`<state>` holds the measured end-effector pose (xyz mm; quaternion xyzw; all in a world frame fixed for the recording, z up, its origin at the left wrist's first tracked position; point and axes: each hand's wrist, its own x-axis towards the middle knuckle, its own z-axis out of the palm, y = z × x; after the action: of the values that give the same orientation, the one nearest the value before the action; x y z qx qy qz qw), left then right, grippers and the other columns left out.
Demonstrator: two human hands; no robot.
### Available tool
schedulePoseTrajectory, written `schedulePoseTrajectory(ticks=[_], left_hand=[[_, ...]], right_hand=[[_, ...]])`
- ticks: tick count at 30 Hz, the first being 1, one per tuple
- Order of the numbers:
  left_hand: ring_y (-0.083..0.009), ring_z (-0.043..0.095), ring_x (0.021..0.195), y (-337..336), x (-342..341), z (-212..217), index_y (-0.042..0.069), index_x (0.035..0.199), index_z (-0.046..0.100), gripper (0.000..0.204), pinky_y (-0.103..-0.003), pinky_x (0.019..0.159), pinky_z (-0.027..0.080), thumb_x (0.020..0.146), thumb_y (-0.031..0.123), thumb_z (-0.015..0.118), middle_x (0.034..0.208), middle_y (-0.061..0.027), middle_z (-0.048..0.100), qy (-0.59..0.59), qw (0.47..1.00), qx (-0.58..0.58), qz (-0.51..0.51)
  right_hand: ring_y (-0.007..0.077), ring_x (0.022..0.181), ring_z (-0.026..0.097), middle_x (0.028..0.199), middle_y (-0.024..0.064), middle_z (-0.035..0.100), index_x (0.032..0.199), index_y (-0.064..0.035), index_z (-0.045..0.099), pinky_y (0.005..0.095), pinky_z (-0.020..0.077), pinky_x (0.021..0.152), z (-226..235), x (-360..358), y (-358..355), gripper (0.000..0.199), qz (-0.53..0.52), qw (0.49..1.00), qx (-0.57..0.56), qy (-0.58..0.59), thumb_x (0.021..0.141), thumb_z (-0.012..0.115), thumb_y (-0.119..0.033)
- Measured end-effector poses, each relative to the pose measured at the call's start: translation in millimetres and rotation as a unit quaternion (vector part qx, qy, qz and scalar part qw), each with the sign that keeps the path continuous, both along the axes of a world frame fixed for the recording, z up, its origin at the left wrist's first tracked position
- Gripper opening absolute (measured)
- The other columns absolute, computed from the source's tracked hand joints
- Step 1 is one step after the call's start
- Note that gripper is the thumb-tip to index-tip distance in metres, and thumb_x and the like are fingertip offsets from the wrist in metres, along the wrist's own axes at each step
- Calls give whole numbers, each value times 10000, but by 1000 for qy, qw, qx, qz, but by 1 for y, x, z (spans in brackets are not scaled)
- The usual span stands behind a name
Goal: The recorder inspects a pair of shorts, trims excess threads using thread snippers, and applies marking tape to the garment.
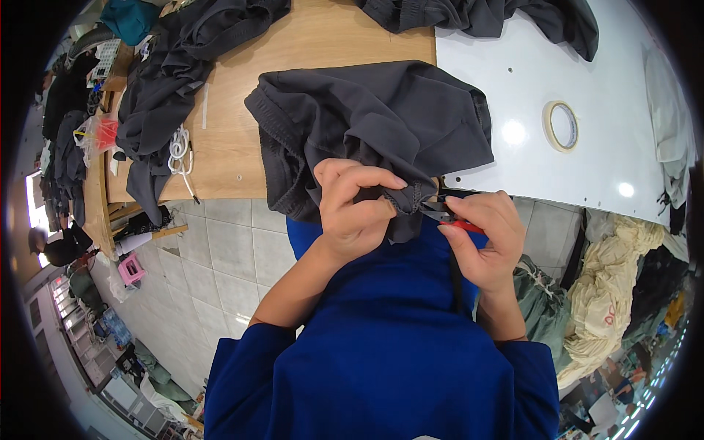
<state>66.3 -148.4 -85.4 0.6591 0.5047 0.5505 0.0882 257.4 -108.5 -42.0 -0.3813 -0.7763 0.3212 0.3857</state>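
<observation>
A dark grey garment (381,110) with a gathered elastic edge lies over the front of the table and hangs down at my lap. My left hand (357,209) pinches a gathered bit of its edge between thumb and fingers. Close by on the right, my right hand (484,235) is closed on small thread snips (463,224) with a red handle. Their dark metal blades point left and meet the cloth right beside my left fingertips. Whether the blades touch a thread is too small to tell.
A masking tape roll (561,126) lies on the white tabletop (528,73) at right. More dark grey garments (165,95) are heaped at the left, beside a coiled white cord (180,152) on the wooden tabletop (242,66). Cream fabric sacks (605,293) stand on the floor at right.
</observation>
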Motion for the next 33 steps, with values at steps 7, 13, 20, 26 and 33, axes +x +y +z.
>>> schedulePoseTrajectory(ticks=[7,13,20,26,33], left_hand=[[-170,470,756,0,0,2,144,617,588,112,-317,738,278,582,59,652,904,8,648,21,1000,11,6],[-167,467,755,0,2,3,155,610,586,120,-323,737,269,568,58,643,900,16,646,30,999,20,19],[-168,463,759,-1,1,2,161,611,586,135,-327,737,264,563,46,636,902,23,645,31,999,25,22],[-168,458,768,-3,0,1,168,630,595,156,-325,743,260,562,32,633,912,31,643,23,999,18,26],[-168,456,771,-3,0,2,170,639,604,162,-328,744,258,559,33,639,910,33,641,30,999,16,26]], right_hand=[[165,604,511,724,27,621,883,-74,688,266,370,571,-1,-4,0,314,1,1000,21,5,582,776,-95],[163,594,500,715,21,617,865,-81,693,269,358,561,-1,-5,-2,290,-10,999,36,-9,588,774,-98],[166,596,508,711,24,621,854,-79,694,258,370,567,-2,-3,-3,255,-29,999,20,7,608,763,-75],[164,605,524,722,30,630,870,-71,692,259,380,578,-2,0,-4,259,-26,1000,-12,8,619,757,-67],[171,611,526,732,38,632,887,-67,693,260,384,582,-2,-2,-4,272,-23,1000,-18,-7,623,758,-82]])
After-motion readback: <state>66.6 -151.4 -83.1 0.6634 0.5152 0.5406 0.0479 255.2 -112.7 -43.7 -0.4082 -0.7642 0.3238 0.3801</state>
